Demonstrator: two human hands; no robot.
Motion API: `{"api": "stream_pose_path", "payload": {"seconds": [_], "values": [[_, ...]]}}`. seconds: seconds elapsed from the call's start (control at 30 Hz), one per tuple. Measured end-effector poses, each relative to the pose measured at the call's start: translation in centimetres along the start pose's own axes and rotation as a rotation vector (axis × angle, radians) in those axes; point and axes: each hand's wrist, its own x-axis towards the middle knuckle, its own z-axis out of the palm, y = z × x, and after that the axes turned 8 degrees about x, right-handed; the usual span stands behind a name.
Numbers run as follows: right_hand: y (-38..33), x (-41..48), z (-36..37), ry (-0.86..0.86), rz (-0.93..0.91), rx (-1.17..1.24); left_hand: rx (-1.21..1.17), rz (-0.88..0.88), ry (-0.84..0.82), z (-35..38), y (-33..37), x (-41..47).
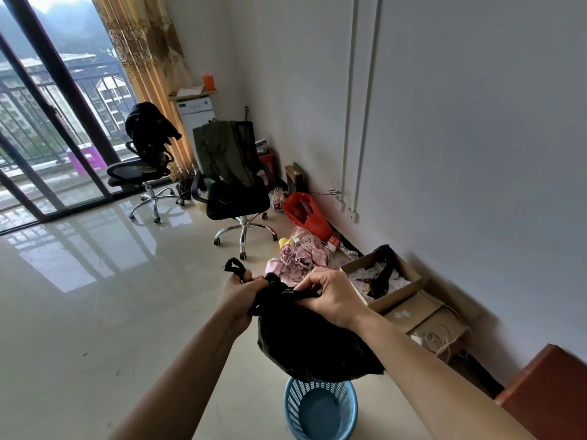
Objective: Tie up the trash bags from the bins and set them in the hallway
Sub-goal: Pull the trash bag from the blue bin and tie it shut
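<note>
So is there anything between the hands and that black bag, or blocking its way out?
Nothing between them: the left hand and right hand both grip the twisted top of the black bag, which hangs above the blue bin. The hallway is not in view, so its path cannot be judged.

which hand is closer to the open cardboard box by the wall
Right. The right hand grips the trash bag beside the cardboard box; the left hand grips it farther off, across the bag.

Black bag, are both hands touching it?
Touching. The head view shows the left hand gripping one twisted end of the black bag and the right hand pinching the other.
</note>
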Motion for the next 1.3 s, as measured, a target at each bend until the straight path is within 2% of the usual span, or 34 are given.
{"api": "stream_pose_path", "payload": {"seconds": [0.1,0.2,0.3,0.37,0.43,0.63,0.77,0.9,1.0,1.13,1.3], "values": [[0.6,0.1,0.1,0.046,-0.049,-0.014,0.077,-0.021,0.065,-0.5,-0.9,0.5],[1.0,-0.2,-0.3,0.033,-0.008,-0.012,0.025,-0.035,0.056,-0.9,-1.6,0.7],[1.2,-0.6,-0.8,-0.092,0.149,0.037,-0.018,0.018,0.056,-0.8,-1.5,0.6],[1.0,-0.8,-1.1,-0.201,0.3,0.186,-0.019,0.064,0.057,-0.6,-1.3,0.5],[0.7,-0.7,-1.2,-0.235,0.383,0.334,-0.022,0.103,0.023,-0.5,-0.9,0.1],[-1.2,0.0,-1.2,-0.205,0.302,0.461,0.018,0.242,-0.148,0.3,0.6,-1.6],[-1.2,0.5,-1.0,-0.106,0.164,0.161,0.078,0.282,-0.16,0.4,1.1,-1.6],[-0.1,0.8,-2.3,-0.079,0.057,-0.207,0.078,0.286,-0.026,-1.6,2.1,-0.6],[0.6,0.9,-3.5,-0.05,0.077,-0.229,0.075,0.261,0.001,-3.0,2.5,-0.3],[1.2,1.2,-3.4,-0.007,0.093,-0.238,0.117,0.264,-0.047,-3.0,2.5,-0.5],[1.4,0.5,-3.3,0.071,0.095,-0.147,0.123,0.259,-0.095,-3.0,1.9,-1.0]]}}
